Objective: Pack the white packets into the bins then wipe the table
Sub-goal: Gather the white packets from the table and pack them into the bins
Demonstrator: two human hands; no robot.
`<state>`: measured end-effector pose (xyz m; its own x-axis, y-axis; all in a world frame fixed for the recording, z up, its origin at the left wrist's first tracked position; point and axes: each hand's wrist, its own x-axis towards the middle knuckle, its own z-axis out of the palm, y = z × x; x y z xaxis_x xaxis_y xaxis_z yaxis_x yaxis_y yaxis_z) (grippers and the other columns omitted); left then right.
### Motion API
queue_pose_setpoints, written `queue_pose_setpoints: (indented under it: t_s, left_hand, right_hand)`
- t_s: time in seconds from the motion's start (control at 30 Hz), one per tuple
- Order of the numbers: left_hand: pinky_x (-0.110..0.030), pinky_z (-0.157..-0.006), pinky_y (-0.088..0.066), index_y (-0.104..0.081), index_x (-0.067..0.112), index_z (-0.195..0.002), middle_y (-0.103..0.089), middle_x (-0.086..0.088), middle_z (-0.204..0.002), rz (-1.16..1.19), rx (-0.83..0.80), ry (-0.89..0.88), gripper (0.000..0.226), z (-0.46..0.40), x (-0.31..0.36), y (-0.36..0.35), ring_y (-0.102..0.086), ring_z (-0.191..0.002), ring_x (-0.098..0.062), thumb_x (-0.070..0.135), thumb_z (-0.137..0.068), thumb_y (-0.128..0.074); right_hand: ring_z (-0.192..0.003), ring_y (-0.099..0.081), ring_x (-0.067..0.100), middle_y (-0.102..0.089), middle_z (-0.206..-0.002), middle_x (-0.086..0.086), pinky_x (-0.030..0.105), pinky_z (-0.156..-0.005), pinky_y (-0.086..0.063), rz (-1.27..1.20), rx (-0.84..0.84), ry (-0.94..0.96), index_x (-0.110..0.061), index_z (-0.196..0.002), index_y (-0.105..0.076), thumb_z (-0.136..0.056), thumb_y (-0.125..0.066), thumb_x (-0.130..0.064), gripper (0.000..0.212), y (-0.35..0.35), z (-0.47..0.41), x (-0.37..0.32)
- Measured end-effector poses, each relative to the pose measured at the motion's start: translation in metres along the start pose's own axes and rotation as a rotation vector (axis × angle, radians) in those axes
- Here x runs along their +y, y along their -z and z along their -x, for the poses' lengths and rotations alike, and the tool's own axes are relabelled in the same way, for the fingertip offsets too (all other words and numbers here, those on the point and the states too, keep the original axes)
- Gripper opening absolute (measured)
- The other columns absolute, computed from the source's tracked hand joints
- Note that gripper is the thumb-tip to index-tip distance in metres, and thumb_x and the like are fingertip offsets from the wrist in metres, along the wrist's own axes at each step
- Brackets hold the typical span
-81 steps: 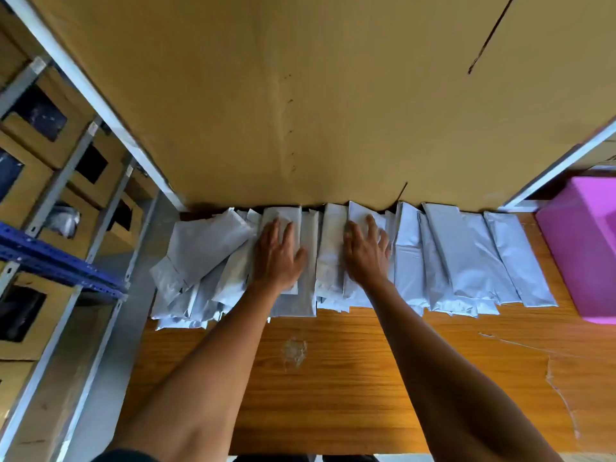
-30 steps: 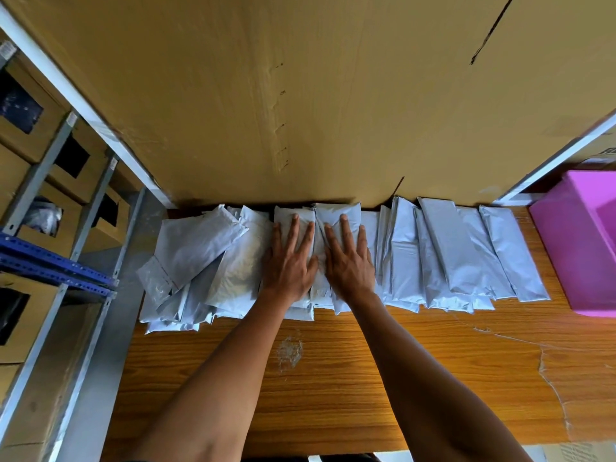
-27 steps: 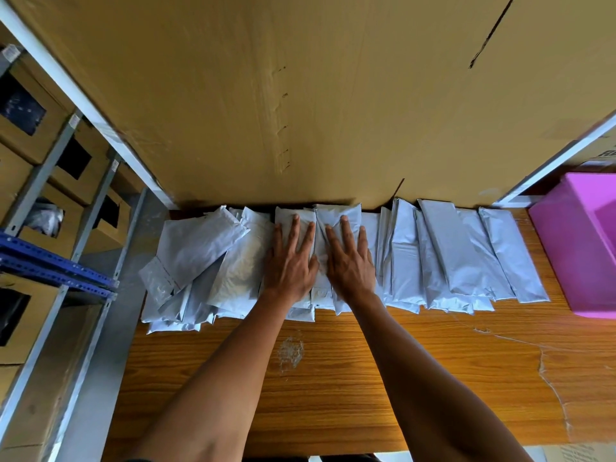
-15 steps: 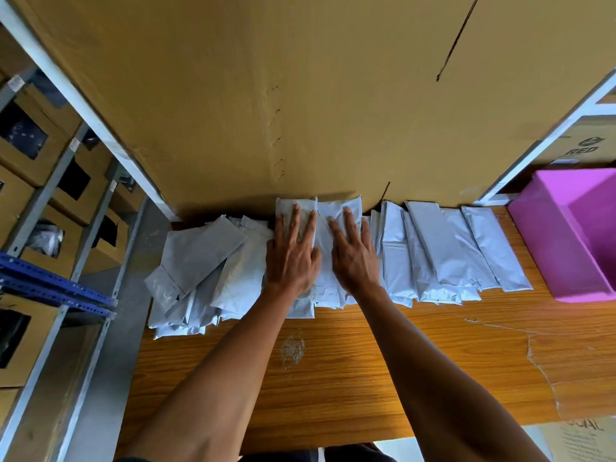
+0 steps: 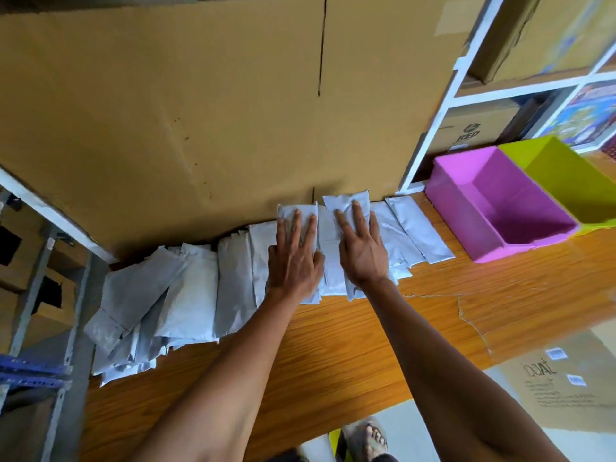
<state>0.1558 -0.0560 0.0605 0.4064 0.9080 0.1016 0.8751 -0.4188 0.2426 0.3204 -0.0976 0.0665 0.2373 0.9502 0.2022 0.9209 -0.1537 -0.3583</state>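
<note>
Head view: left hand [image 5: 295,260] and right hand [image 5: 361,251] press flat, grip open, on packets [image 5: 200,295] beside pink bin [image 5: 466,225].

Smooth white plastic packets [image 5: 200,295], grained wood table [image 5: 333,345], matt cardboard sheet [image 5: 200,111]

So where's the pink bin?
In the head view, the pink bin sits on the table at the right, between the packets and the green bin.
</note>
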Motion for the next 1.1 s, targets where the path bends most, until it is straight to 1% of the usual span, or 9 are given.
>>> queue_pose_setpoints:
  t_s: [0.1, 0.2, 0.33, 0.6, 0.73, 0.83, 0.9, 1.0, 1.1]
  left_hand:
    - [-0.053, -0.105, -0.048, -0.004, 0.033, -0.17, 0.004, 0.002, -0.178, 0.013, 0.0, -0.025, 0.079, 0.002, 0.039, -0.006, 0.001, -0.164, -0.031, 0.045, -0.101, -0.042]
    - [-0.053, -0.104, -0.05, -0.009, 0.033, -0.169, -0.001, 0.003, -0.178, 0.026, -0.008, -0.052, 0.078, 0.001, 0.084, -0.016, -0.005, -0.163, -0.031, 0.043, -0.099, -0.041]
    - [-0.057, -0.109, -0.044, -0.008, 0.034, -0.169, 0.002, 0.005, -0.178, 0.053, -0.011, -0.051, 0.078, 0.0, 0.15, -0.027, -0.001, -0.163, -0.03, 0.041, -0.1, -0.043]
    - [-0.058, -0.112, -0.042, -0.009, 0.035, -0.169, 0.0, 0.005, -0.178, 0.095, 0.002, -0.074, 0.076, -0.011, 0.281, -0.05, -0.003, -0.163, -0.028, 0.041, -0.102, -0.043]
    - [-0.056, -0.114, -0.041, -0.011, 0.034, -0.169, -0.003, 0.003, -0.178, 0.098, 0.014, -0.098, 0.075, -0.026, 0.331, -0.057, -0.006, -0.163, -0.029, 0.042, -0.101, -0.041]
    - [-0.056, -0.118, -0.04, -0.014, 0.033, -0.169, -0.007, 0.001, -0.178, 0.105, 0.022, -0.131, 0.075, -0.044, 0.357, -0.063, -0.009, -0.162, -0.031, 0.043, -0.099, -0.037]
    - [-0.057, -0.116, -0.041, -0.014, 0.033, -0.169, -0.008, 0.0, -0.178, 0.106, 0.029, -0.149, 0.074, -0.061, 0.372, -0.066, -0.01, -0.162, -0.032, 0.045, -0.099, -0.035]
    - [-0.057, -0.117, -0.041, -0.012, 0.033, -0.169, -0.008, 0.0, -0.178, 0.128, 0.033, -0.156, 0.074, -0.086, 0.391, -0.073, -0.01, -0.162, -0.032, 0.047, -0.099, -0.033]
    - [-0.058, -0.117, -0.042, -0.011, 0.032, -0.169, -0.008, -0.001, -0.177, 0.147, 0.039, -0.165, 0.074, -0.109, 0.405, -0.079, -0.012, -0.161, -0.035, 0.044, -0.101, -0.036]
  right_hand:
    - [-0.158, -0.012, 0.048, -0.01, -0.177, -0.001, 0.062, -0.112, -0.044, -0.004, 0.02, -0.043, -0.034, -0.165, -0.028, -0.106, -0.042, -0.02, 0.062, 0.015, 0.012, 0.037]
    - [-0.157, -0.013, 0.049, -0.011, -0.176, 0.002, 0.062, -0.115, -0.041, 0.006, 0.038, -0.056, -0.034, -0.165, -0.028, -0.106, -0.043, -0.02, 0.063, 0.035, 0.024, 0.08]
    - [-0.155, -0.014, 0.053, -0.015, -0.175, 0.006, 0.061, -0.117, -0.038, -0.017, 0.058, -0.071, -0.031, -0.164, -0.031, -0.105, -0.043, -0.019, 0.062, 0.066, 0.037, 0.141]
    - [-0.155, -0.016, 0.053, -0.014, -0.175, 0.008, 0.061, -0.12, -0.034, 0.01, 0.087, -0.095, -0.031, -0.164, -0.03, -0.105, -0.045, -0.023, 0.062, 0.118, 0.054, 0.259]
    - [-0.156, -0.016, 0.052, -0.015, -0.175, 0.009, 0.059, -0.121, -0.032, -0.006, 0.072, -0.121, -0.029, -0.165, -0.031, -0.106, -0.033, -0.034, 0.059, 0.138, 0.053, 0.302]
    - [-0.156, -0.017, 0.051, -0.016, -0.174, 0.012, 0.061, -0.124, -0.028, -0.01, 0.061, -0.14, -0.028, -0.165, -0.03, -0.102, -0.023, -0.04, 0.065, 0.15, 0.04, 0.33]
    - [-0.157, -0.017, 0.049, -0.015, -0.174, 0.012, 0.061, -0.123, -0.029, -0.007, 0.056, -0.146, -0.028, -0.165, -0.029, -0.101, -0.021, -0.042, 0.067, 0.158, 0.029, 0.346]
    - [-0.157, -0.013, 0.05, -0.013, -0.175, 0.01, 0.062, -0.122, -0.03, -0.019, 0.052, -0.15, -0.028, -0.166, -0.028, -0.101, -0.028, -0.041, 0.066, 0.17, 0.012, 0.363]
    - [-0.157, -0.009, 0.051, -0.012, -0.176, 0.007, 0.063, -0.117, -0.036, -0.036, 0.054, -0.155, -0.03, -0.166, -0.028, -0.105, -0.043, -0.028, 0.062, 0.176, -0.007, 0.376]
